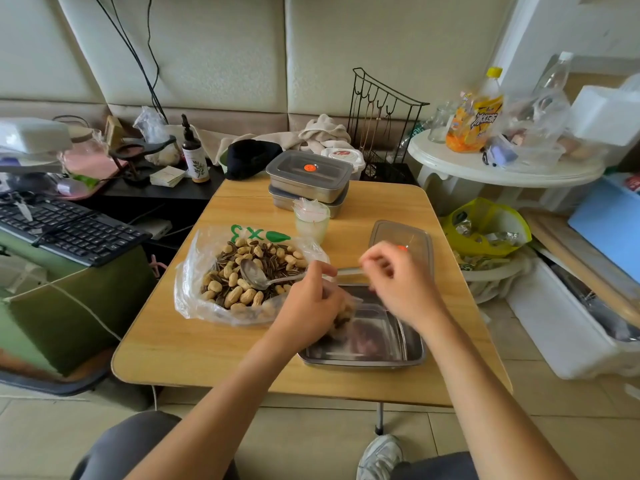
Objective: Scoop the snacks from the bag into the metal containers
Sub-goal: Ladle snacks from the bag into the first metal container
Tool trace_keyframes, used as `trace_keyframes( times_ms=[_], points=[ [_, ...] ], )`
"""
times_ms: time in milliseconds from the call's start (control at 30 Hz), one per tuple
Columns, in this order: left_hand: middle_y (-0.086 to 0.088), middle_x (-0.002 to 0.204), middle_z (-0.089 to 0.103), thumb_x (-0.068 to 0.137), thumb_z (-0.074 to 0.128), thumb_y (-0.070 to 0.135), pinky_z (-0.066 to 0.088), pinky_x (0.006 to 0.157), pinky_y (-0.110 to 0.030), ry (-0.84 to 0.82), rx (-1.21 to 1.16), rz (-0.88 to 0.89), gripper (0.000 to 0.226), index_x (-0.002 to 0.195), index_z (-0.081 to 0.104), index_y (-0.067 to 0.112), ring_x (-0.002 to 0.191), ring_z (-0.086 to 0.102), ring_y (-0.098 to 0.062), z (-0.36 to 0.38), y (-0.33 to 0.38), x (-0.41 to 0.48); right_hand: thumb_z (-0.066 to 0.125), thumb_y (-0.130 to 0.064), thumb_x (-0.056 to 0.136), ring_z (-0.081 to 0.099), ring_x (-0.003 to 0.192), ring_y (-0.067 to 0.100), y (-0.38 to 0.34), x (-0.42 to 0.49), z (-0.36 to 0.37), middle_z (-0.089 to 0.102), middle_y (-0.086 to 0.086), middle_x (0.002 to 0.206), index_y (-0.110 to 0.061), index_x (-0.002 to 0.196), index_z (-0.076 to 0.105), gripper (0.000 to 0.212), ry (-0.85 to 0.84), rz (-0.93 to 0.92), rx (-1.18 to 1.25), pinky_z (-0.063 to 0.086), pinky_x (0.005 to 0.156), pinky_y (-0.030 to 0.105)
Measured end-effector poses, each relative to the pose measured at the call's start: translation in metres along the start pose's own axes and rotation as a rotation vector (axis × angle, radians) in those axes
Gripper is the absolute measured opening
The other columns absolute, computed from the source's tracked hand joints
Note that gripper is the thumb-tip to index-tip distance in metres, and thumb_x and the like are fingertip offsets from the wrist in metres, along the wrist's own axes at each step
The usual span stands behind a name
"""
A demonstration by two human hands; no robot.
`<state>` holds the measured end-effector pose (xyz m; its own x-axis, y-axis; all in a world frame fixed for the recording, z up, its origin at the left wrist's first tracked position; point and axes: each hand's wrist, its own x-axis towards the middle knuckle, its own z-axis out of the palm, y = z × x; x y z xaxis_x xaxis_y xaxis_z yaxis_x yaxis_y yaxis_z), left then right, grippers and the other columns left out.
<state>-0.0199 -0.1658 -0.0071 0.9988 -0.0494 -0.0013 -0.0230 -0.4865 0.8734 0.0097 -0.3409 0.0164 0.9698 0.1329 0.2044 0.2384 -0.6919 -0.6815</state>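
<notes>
Smooth matt wood-look tabletop (207,344); clear glossy plastic bag (188,271); shiny metal spoon (254,273); brushed metal container (363,355), reflective inside; translucent plastic lid (415,237).

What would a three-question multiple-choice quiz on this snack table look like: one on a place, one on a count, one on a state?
1. Where does the spoon have its bowl?
A. On the snacks in the bag
B. In the cup
C. On the floor

2. How many lidded containers are stacked at the far end of the table?
A. One
B. Two
C. Four

3. What state is the near container in?
A. Lidded
B. Open
C. Upside down

Answers:
1 A: the bowl rests on peanuts and seeds inside the bag.
2 B: one lidded box sits on another.
3 B: its inside shows, and a lid lies on the table behind it.
</notes>
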Motion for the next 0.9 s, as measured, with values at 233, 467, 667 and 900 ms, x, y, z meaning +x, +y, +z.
trace_keyframes(
  times_ms=[233,467,667,900],
  points=[
    [0.006,0.113,0.064,0.106,0.054,0.022,0.061,0.084,-0.033,0.075,-0.163,-0.042,0.022,0.127,0.047,0.022,0.098,0.068,-0.012,-0.006,-0.01,-0.003,0.071,-0.034,0.095,0.061,0.108,0.003,-0.003,-0.016,0.014,0.065,-0.017,0.115,-0.04,0.121,0.065,0.027,-0.36,-0.073,0.003,0.053,0.094,0.029],
    [0.004,0.131,0.039,0.104,0.055,0.025,0.048,0.098,-0.028,0.137,0.132,0.226,0.026,0.128,0.047,0.018,0.108,0.057,-0.011,-0.012,-0.015,-0.015,0.081,-0.03,0.087,0.062,0.086,0.004,0.007,-0.015,0.017,0.065,-0.015,0.098,-0.036,0.105,0.067,0.024,-0.386,0.006,-0.074,0.052,0.077,0.025],
    [0.003,0.125,0.043,0.094,0.057,0.014,0.039,0.101,-0.03,0.16,0.472,0.265,0.025,0.119,0.058,0.019,0.117,0.039,-0.018,-0.02,-0.039,-0.02,0.078,-0.039,0.091,0.068,0.097,0.01,0.004,-0.013,0.025,0.07,-0.011,0.111,-0.038,0.119,0.071,0.029,-0.445,0.045,-0.099,0.058,0.089,0.033],
    [0.001,0.127,0.042,0.096,0.052,0.006,0.026,0.098,-0.021,0.199,0.456,0.272,0.029,0.123,0.058,0.015,0.116,0.036,-0.018,-0.013,-0.047,-0.022,0.071,-0.038,0.095,0.059,0.12,0.02,-0.017,-0.013,0.042,0.063,-0.001,0.133,-0.031,0.137,0.058,0.044,-0.421,-0.014,-0.258,0.052,0.099,0.039]
  ],
)
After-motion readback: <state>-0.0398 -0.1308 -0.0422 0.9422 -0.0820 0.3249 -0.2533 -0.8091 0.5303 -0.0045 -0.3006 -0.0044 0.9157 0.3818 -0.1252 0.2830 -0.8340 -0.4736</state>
